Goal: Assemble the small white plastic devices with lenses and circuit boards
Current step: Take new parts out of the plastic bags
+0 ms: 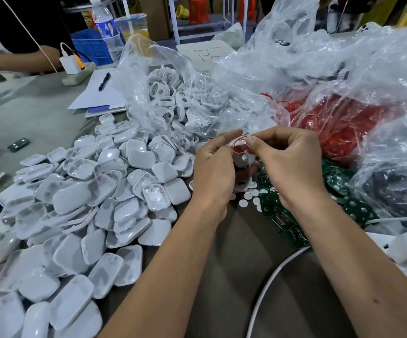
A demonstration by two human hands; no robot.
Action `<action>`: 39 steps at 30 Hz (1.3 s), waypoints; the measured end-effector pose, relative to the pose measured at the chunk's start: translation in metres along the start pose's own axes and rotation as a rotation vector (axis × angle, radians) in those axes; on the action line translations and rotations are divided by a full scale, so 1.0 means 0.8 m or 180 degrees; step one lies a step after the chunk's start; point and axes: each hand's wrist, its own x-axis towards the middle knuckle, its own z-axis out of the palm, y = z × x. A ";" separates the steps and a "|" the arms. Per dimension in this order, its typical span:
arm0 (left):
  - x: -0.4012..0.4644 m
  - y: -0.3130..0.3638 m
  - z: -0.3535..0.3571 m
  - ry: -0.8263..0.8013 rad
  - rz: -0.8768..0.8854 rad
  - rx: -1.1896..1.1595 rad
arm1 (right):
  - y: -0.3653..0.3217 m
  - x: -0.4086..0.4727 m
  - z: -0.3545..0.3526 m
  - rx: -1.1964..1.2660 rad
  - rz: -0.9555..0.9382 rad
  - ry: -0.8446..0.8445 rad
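Two hands, left hand (213, 172) and right hand (286, 164), are sharing one white housing (245, 158). White shells (80, 215) are piling up past counting at left, green circuit boards (282, 215) likewise at right; one pen (104, 81) and one bottle (107, 30) are sitting far left.

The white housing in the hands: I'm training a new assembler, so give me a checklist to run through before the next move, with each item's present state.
1. White housing held by the left hand: ok, fingers curl round it.
2. Red loop pinched by the right hand: ok, grip at its upper edge.
3. Loop seated on the housing: cannot tell, fingers hide the join.
4. Green circuit boards at hand: ok, beside the right wrist.
5. Round white discs available: ok, loose below the hands.
6. White covers available: ok, piled on the left.
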 end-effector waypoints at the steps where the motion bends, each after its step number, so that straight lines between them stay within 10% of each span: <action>1: 0.000 0.000 0.000 -0.0003 0.0007 0.0021 | 0.000 0.000 0.000 -0.0017 -0.0011 0.0008; 31: 0.000 -0.012 -0.007 -0.0021 0.0606 0.0458 | 0.001 -0.004 0.001 -0.0288 -0.0185 -0.0041; 39: 0.004 -0.012 -0.009 -0.0072 0.0645 0.0366 | -0.001 -0.003 0.000 0.0953 0.0785 -0.0126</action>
